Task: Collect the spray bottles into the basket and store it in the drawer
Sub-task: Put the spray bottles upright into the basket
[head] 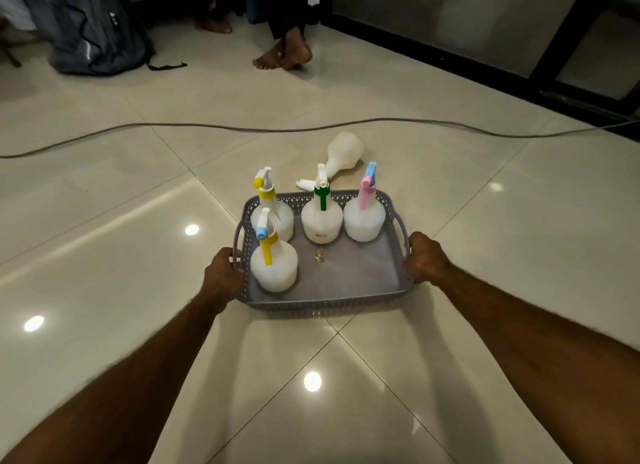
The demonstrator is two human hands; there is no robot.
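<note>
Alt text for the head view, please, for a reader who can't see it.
Both hands, left hand and right hand, grip the side handles of a grey basket holding four upright spray bottles. A fifth bottle lies on the tiled floor just behind it.

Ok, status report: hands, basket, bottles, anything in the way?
Left hand and right hand each grip a basket handle. Four spray bottles upright inside. Fifth bottle lying on floor beyond basket. Cable crosses floor ahead.

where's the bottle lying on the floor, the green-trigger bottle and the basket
bottle lying on the floor (344, 152): head view, on its white body, beyond the basket
green-trigger bottle (321, 221): head view, on its white body, upright in the basket
basket (325, 302): head view, on its near lattice wall
</note>
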